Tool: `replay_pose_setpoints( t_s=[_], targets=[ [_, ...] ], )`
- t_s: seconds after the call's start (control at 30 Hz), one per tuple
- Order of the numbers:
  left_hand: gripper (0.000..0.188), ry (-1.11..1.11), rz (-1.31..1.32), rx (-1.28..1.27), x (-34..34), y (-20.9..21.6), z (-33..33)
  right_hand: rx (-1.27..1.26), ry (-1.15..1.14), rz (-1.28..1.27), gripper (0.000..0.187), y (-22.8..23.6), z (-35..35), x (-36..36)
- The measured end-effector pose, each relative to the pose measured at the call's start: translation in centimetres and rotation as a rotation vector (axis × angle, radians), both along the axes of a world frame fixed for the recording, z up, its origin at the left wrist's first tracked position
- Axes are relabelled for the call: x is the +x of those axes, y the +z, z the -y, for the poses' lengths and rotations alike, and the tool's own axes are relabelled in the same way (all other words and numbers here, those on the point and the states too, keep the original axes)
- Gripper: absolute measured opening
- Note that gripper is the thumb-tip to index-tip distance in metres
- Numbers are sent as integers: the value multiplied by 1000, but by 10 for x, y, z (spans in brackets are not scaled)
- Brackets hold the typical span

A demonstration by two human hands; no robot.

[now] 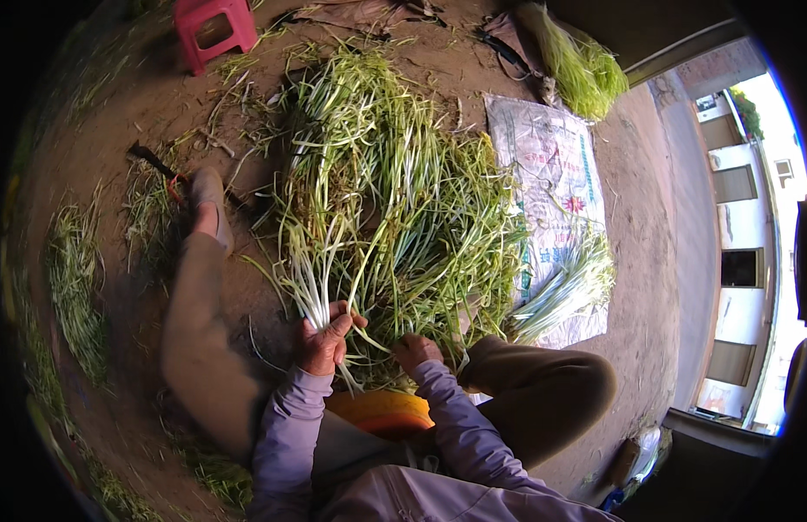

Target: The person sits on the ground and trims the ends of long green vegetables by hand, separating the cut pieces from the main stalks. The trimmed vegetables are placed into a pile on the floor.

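My left hand (321,345) is closed round a small bunch of white-stemmed garlic chives (310,283), whose stems fan out away from me over the near edge of a heap. My right hand (415,351) is closed low at the near side of the heap, to the right of the left hand. What its fingers hold, if anything, is too hidden to make out. The large heap of loose, tangled chives (403,183), green and yellowish with pale stems, spreads in front of both hands. Below the hands, between my legs, shows an orange-yellow rounded object (386,409).
A printed white woven sack (542,148) lies flat to the right, with a tidy chive bundle (564,287) on it. Another bundle (573,65) rests at the far right. A pink stool (214,33) stands at the far left. More greens (77,291) lie on the dirt floor at left.
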State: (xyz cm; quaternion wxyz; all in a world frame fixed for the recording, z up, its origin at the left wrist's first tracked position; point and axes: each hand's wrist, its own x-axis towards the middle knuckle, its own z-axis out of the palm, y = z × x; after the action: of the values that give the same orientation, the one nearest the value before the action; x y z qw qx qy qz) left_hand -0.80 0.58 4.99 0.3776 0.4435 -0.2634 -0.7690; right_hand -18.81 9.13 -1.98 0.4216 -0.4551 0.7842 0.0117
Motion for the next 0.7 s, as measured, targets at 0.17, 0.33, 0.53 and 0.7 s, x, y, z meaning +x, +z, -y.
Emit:
replay_pose_setpoints(
  t_s=[0.17,0.33,0.53,0.7],
  targets=[
    [22,26,-27,-46,8,8,2,159,191,-224,21,3,1,-5],
    [18,91,-35,-55,18,15,7,294,346,-305,20,5,1,-17],
    [20,27,-38,-9,12,14,3,-363,98,261,33,54,31,11],
    [19,-1,-14,5,6,6,1,68,-351,1059,35,68,40,33]
  ],
)
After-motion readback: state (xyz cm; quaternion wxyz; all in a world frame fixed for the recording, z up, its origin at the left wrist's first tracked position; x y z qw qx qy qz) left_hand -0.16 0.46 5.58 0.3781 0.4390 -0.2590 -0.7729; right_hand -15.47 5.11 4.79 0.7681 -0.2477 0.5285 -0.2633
